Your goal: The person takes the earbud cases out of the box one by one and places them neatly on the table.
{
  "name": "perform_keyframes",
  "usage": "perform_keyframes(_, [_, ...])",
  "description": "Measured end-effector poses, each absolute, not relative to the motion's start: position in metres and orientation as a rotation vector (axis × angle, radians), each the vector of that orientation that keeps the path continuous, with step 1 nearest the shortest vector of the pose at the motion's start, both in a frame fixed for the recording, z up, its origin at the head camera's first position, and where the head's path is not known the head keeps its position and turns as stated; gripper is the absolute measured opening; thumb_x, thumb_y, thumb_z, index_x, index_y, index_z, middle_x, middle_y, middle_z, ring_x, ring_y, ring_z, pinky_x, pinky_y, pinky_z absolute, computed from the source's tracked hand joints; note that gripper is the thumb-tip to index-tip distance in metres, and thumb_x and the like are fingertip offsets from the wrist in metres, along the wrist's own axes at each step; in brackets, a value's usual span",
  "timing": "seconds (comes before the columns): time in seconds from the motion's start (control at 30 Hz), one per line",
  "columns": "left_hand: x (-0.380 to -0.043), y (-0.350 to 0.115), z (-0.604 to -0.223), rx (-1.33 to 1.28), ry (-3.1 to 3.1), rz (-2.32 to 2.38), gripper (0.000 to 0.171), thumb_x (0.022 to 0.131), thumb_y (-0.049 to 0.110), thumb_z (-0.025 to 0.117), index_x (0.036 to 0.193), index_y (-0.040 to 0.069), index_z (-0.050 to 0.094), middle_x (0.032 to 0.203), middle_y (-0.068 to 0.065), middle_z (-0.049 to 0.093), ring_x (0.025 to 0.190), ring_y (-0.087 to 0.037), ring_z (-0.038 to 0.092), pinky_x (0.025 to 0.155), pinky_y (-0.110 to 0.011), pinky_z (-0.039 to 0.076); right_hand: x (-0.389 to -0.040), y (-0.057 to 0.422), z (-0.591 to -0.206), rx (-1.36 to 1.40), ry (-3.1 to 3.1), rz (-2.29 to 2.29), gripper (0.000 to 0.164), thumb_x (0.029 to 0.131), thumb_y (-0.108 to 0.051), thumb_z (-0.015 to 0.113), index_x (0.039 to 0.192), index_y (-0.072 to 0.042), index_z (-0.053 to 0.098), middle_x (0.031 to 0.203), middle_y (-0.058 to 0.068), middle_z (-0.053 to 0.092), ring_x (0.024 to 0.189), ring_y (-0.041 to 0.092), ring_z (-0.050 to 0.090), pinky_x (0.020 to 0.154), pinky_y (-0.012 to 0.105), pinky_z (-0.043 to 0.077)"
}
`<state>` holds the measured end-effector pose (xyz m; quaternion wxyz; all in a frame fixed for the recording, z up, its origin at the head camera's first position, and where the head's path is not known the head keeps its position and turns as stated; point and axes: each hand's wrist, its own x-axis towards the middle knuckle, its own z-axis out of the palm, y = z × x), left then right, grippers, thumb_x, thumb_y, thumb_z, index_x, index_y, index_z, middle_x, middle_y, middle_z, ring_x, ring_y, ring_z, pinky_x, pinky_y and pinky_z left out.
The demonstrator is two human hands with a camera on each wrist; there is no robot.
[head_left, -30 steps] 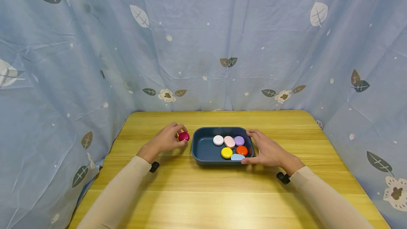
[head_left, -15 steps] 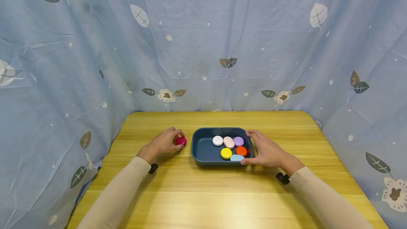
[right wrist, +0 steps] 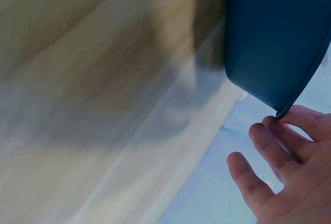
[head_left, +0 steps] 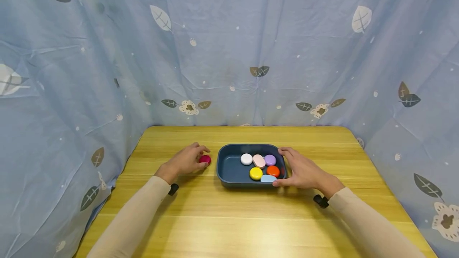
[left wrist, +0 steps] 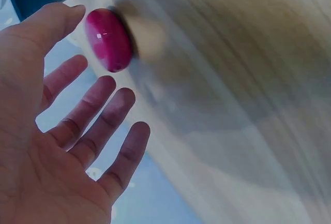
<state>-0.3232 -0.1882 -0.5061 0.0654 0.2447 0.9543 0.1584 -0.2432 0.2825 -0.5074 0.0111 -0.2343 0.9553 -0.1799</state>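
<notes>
A glossy magenta pebble-shaped piece [head_left: 204, 160] lies on the table left of the dark blue box. My left hand [head_left: 184, 159] is around it; in the left wrist view its fingers [left wrist: 124, 146] are spread and the thumb tip stands just off the piece [left wrist: 108, 40]. My right hand [head_left: 303, 169] grips the right end of the box [head_left: 229, 183], thumb at the near rim and fingers at the far rim. In the right wrist view a fingertip meets the corner of the box [right wrist: 274, 38].
Inside the box, toward its right side, lie several smooth pieces: white [head_left: 246, 159], pale pink [head_left: 259, 161], purple [head_left: 270, 160], yellow [head_left: 256, 173], orange-red [head_left: 273, 171] and light blue [head_left: 268, 178]. Patterned blue curtains [head_left: 215, 51] surround the wooden table [head_left: 229, 226].
My left hand has brought the magenta piece slightly left and down onto the table, and its fingers have loosened from it. The right hand and the box have stayed put.
</notes>
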Motion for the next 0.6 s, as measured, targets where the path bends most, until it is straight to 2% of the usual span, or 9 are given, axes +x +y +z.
perform_keyframes(0.1, [-0.321,-0.186,-0.499,0.771,2.902,0.457,0.055,0.107,0.037,0.087,0.156,0.016,0.071,0.139,-0.012,0.070,0.123,-0.030,0.074,0.111,-0.051,0.065,-0.244,0.282,-0.505,-0.745,2.976,-0.515,0.128,0.090,-0.083,0.085,0.175,0.004,0.044,0.180,0.025,0.047,0.162,0.048,0.055,0.130,0.068,0.051])
perform_keyframes(0.3, [-0.317,-0.172,-0.479,0.832,2.930,0.428,0.056,0.110,0.042,0.084,0.160,0.020,0.070,0.145,-0.013,0.070,0.110,-0.027,0.069,0.108,-0.052,0.064,-0.247,0.283,-0.501,-0.804,2.972,-0.389,0.131,0.091,-0.088,0.080,0.175,0.005,0.044,0.181,0.027,0.046,0.163,0.052,0.054,0.131,0.070,0.048])
perform_keyframes(0.6, [-0.314,-0.133,-0.455,1.028,2.900,0.347,0.056,0.110,0.044,0.084,0.158,0.019,0.071,0.148,-0.014,0.072,0.121,-0.030,0.075,0.110,-0.052,0.064,-0.255,0.278,-0.490,-0.896,2.959,-0.266,0.129,0.090,-0.091,0.078,0.170,0.007,0.051,0.179,0.027,0.049,0.159,0.051,0.057,0.128,0.071,0.051])
